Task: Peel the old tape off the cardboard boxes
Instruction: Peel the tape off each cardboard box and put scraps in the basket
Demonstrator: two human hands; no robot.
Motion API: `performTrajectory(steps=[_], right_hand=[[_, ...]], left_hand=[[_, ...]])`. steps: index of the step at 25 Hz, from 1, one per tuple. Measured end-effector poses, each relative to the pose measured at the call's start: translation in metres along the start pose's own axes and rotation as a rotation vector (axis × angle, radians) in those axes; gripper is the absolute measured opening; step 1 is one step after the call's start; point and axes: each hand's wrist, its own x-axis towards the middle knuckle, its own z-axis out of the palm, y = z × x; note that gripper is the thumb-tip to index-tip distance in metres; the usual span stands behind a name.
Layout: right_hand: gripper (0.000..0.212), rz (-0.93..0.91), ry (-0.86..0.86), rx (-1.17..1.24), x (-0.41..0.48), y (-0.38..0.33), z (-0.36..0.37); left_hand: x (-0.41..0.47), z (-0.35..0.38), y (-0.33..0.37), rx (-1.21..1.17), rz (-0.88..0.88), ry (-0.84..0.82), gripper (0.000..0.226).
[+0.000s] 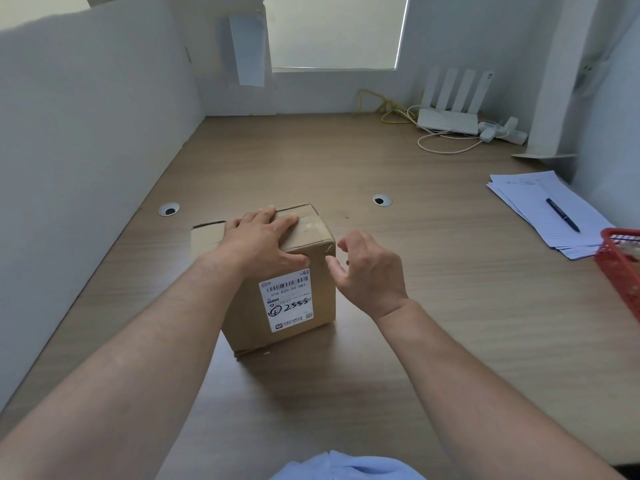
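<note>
A brown cardboard box [304,292] stands upright in the middle of the wooden desk [433,306], with a white shipping label [288,299] on its near face. Clear tape [311,225] runs across its top and over the right edge. My left hand [258,239] lies flat on the box top, fingers spread, thumb on the near upper edge. My right hand [372,268] hovers just right of the box's upper right corner, fingers loosely curled and holding nothing. One top flap [207,230] sticks out to the left behind my left hand.
A stack of white papers [550,213] with a black pen [562,214] lies at the right. A red basket [623,268] sits at the right edge. A white router [450,112] and cables stand at the back. Two cable grommets [169,209] are set in the desk.
</note>
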Motion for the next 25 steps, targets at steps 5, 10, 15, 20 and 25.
performTrajectory(steps=[5, 10, 15, 20, 25], right_hand=[[0.020, -0.041, 0.072, -0.094, 0.007, -0.004, 0.003], [0.018, -0.069, 0.130, -0.114, 0.009, -0.002, 0.006], [0.016, 0.054, 0.129, -0.039, 0.024, 0.005, -0.005], [0.009, 0.644, -0.207, 0.497, 0.052, 0.017, -0.012], [0.021, 1.055, -0.192, 1.358, 0.047, 0.017, -0.009]], left_hand=[[0.001, 0.001, 0.006, 0.013, -0.015, 0.020, 0.089], [-0.001, 0.002, 0.009, 0.035, -0.033, 0.046, 0.086], [-0.008, 0.006, 0.001, -0.014, 0.032, 0.049, 0.085], [-0.019, 0.017, -0.009, -0.012, 0.120, 0.097, 0.089], [-0.016, 0.017, -0.010, -0.021, 0.117, 0.103, 0.089]])
